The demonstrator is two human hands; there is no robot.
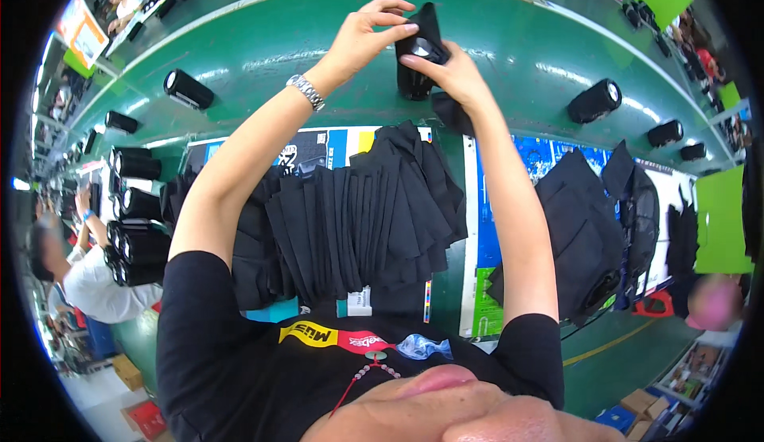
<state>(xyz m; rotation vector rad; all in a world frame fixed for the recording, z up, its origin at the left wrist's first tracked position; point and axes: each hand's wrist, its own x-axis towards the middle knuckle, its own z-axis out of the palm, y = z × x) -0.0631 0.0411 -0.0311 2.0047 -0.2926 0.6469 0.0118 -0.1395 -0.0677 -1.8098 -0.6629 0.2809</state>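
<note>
Both my arms reach out to the far side of the green work surface. There a black cylinder (412, 85), shaped like a portable speaker with a shiny round end, stands between my hands. A piece of black cloth (428, 22) rises over its top. My left hand (372, 35) pinches the cloth's left edge between thumb and fingers. My right hand (458, 74) is closed around the cylinder's upper right side, thumb in front and the other fingers hidden behind. Beneath my arms a fanned stack of black cloth pieces (358, 219) lies on printed sheets.
More black cylinders lie along the green line, one at left (189, 89) and one at right (595, 101). Several others (137, 203) are grouped by my left elbow. Another black cloth pile (579, 235) sits right of my right arm. A person in white (103, 287) works at left.
</note>
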